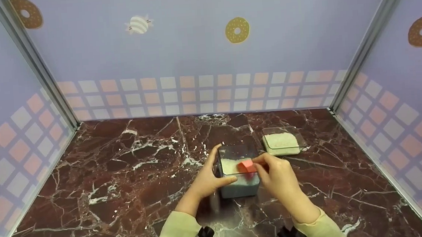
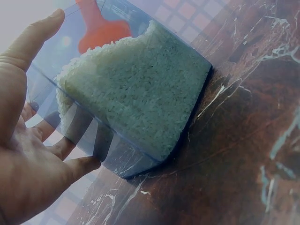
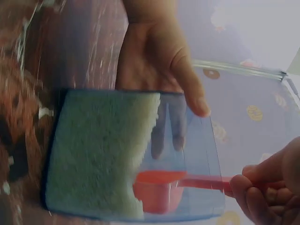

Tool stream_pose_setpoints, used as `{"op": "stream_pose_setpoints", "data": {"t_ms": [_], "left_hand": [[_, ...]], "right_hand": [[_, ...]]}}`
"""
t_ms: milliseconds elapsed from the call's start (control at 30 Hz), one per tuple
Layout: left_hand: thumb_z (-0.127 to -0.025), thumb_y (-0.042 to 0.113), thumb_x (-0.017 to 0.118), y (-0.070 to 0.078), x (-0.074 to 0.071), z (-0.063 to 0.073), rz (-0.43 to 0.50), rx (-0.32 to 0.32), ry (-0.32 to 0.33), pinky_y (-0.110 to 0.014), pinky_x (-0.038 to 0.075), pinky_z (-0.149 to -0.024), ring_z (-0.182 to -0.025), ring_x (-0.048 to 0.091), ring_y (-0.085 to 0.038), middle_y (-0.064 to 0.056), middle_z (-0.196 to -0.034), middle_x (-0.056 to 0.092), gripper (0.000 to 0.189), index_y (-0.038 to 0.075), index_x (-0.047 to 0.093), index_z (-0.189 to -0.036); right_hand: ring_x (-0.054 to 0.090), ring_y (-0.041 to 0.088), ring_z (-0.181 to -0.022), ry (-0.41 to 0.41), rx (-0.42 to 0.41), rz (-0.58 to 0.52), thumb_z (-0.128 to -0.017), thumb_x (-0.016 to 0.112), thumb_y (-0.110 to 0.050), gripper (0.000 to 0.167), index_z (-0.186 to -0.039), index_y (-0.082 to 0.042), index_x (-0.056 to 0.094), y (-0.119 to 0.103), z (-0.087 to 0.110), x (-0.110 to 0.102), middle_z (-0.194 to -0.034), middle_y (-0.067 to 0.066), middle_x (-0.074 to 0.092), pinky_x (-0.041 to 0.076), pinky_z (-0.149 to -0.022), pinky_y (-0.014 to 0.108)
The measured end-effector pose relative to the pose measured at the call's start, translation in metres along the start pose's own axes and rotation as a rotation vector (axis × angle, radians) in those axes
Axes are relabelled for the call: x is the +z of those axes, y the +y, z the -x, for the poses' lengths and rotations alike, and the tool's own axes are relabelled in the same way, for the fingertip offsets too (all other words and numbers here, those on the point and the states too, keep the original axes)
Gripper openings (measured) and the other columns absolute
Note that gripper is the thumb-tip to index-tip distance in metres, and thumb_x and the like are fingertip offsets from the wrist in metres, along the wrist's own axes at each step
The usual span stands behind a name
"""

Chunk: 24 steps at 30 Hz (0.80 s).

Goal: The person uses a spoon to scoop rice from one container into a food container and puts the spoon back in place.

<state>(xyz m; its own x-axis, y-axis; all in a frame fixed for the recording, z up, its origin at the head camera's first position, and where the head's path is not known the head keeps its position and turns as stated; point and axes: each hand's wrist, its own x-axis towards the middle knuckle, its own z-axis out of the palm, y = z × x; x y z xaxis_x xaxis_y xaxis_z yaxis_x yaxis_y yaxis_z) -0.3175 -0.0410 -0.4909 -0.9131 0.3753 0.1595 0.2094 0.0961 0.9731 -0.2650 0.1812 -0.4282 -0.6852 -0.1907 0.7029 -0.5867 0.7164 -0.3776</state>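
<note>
Currently we see the left hand (image 1: 205,180) gripping the box (image 1: 239,191), near centre, by its left side; right hand (image 1: 280,174) pinching the red scoop (image 1: 246,165) at the rice (image 1: 230,167) inside. Grains may spill, we judge, if the scoop tilts.

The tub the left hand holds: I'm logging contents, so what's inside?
Rice and part of a red scoop. Whatever lies deep within the rice is covered and can't be seen.
</note>
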Motion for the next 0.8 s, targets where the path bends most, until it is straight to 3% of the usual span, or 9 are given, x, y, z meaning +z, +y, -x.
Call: {"op": "stream_pose_setpoints", "data": {"t_ms": [200,333,500,600,800], "left_hand": [[-0.079,0.019,0.089,0.001,0.001,0.000,0.041,0.000,-0.012,-0.039,0.059,-0.096,-0.117,0.065,-0.030,-0.017,-0.154,0.048,0.113,0.027,0.015,-0.165],[-0.079,0.023,0.089,0.003,0.002,0.001,0.014,-0.011,0.000,-0.044,0.052,-0.106,-0.126,0.060,-0.031,-0.014,-0.159,0.042,0.114,0.029,0.016,-0.165],[-0.079,0.027,0.089,0.003,0.002,0.001,-0.022,-0.002,0.011,-0.053,0.039,-0.118,-0.138,0.050,-0.032,-0.012,-0.164,0.037,0.113,0.029,0.016,-0.165],[-0.079,0.029,0.089,0.002,0.002,0.002,-0.027,-0.003,0.013,-0.055,0.037,-0.119,-0.141,0.048,-0.033,-0.013,-0.165,0.035,0.113,0.028,0.016,-0.165],[-0.078,0.030,0.089,0.003,0.002,0.002,-0.032,-0.006,0.020,-0.054,0.044,-0.113,-0.135,0.053,-0.035,-0.015,-0.166,0.031,0.111,0.031,0.019,-0.164]], "right_hand": [[0.066,0.009,-0.057,-0.083,0.310,-0.230,-0.089,0.073,0.003,0.001,-0.089,0.003,0.074,0.000,-0.005,0.001,-0.071,0.010,0.074,0.049,-0.051,0.018],[0.066,0.009,-0.056,-0.094,0.460,-0.355,-0.090,0.072,0.005,0.004,-0.090,0.004,0.076,0.003,-0.008,0.003,-0.069,0.012,0.072,0.046,-0.049,0.017],[0.067,0.010,-0.058,-0.097,0.644,-0.538,-0.091,0.069,0.007,0.007,-0.094,0.008,0.075,0.008,-0.011,0.002,-0.073,0.013,0.073,0.054,-0.054,0.019],[0.068,0.012,-0.060,-0.103,0.738,-0.634,-0.093,0.068,0.006,0.009,-0.098,0.009,0.074,0.012,-0.013,0.001,-0.076,0.011,0.073,0.058,-0.058,0.020],[0.067,0.008,-0.056,-0.095,0.833,-0.756,-0.094,0.066,0.005,0.013,-0.103,0.013,0.071,0.019,-0.015,0.002,-0.067,0.003,0.071,0.049,-0.050,0.016]]}}
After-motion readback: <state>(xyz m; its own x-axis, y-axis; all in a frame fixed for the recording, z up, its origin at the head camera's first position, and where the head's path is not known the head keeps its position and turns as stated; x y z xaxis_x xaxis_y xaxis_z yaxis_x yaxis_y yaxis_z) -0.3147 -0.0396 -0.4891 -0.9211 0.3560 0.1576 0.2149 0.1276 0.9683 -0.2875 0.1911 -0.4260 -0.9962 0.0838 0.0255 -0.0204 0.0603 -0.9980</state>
